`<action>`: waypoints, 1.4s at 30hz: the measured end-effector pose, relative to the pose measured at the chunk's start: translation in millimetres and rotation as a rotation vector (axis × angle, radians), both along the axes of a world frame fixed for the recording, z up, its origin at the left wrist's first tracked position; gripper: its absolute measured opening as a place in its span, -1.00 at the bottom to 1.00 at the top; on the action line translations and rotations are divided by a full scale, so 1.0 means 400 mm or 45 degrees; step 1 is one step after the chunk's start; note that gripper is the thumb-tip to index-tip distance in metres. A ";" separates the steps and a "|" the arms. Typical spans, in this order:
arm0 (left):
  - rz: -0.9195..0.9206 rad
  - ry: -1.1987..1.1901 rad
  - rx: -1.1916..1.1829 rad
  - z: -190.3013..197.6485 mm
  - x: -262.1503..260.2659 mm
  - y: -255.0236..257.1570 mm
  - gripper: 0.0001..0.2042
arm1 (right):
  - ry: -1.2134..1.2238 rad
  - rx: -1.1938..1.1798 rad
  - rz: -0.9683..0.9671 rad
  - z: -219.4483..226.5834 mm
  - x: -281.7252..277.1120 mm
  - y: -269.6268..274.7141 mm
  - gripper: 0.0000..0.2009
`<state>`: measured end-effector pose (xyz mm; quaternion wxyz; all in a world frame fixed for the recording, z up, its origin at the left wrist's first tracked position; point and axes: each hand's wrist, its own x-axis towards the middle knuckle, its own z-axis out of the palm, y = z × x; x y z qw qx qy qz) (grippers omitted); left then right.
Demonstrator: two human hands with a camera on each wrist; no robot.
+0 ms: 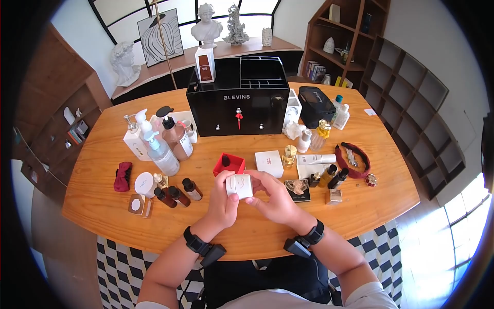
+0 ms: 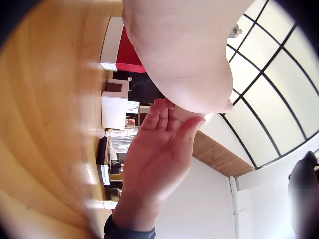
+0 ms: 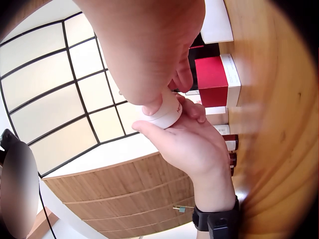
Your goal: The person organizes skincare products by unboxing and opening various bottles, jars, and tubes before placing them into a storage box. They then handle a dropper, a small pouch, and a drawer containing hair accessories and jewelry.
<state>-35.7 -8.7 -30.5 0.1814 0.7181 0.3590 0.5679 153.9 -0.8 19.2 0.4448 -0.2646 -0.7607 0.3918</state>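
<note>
Between both hands, above the table's near part, is a small round white jar (image 1: 239,186) with fine print on its side. My left hand (image 1: 223,206) holds it from the left, thumb along its lower front. On the other side my right hand (image 1: 278,200) grips it, the thumb at its lower right edge and the fingers behind. In the right wrist view the jar (image 3: 168,118) sits tilted in the left palm, with the right thumb on it. The left wrist view shows the jar mostly hidden by the hands. Just beyond the hands stands an open red box (image 1: 230,162) with something dark inside.
A black organizer (image 1: 211,116) stands at the back. Pump bottles (image 1: 163,157), several brown bottles (image 1: 192,189) and a dark red bow (image 1: 122,176) are at left. To the right are a white box (image 1: 269,164), perfume bottles (image 1: 320,135), a tube (image 1: 316,159) and a headband (image 1: 362,157).
</note>
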 end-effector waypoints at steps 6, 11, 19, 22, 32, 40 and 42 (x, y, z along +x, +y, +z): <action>-0.128 -0.014 0.112 0.006 -0.005 0.013 -0.41 | -0.020 -0.015 0.036 0.005 0.013 0.005 -0.47; 0.166 -0.033 0.167 0.000 -0.012 0.016 -0.35 | 0.474 -0.280 0.024 -0.042 0.009 0.028 -0.51; 0.690 0.334 -0.092 0.038 0.013 0.030 -0.02 | 0.791 -0.594 -0.027 -0.039 0.041 0.071 -0.56; 0.514 0.213 -0.352 0.012 -0.004 0.048 0.04 | 0.737 -0.542 -0.030 -0.035 0.028 0.057 -0.54; 0.149 0.136 -0.214 0.042 0.022 0.022 -0.10 | -0.162 0.539 -0.510 0.001 0.024 0.035 -0.47; 0.087 0.170 -0.229 0.045 0.018 0.015 -0.26 | -0.250 0.651 -0.458 0.000 0.020 0.044 -0.60; 0.072 0.123 -0.273 0.035 0.018 0.019 -0.26 | -0.199 0.642 -0.482 0.003 0.023 0.047 -0.65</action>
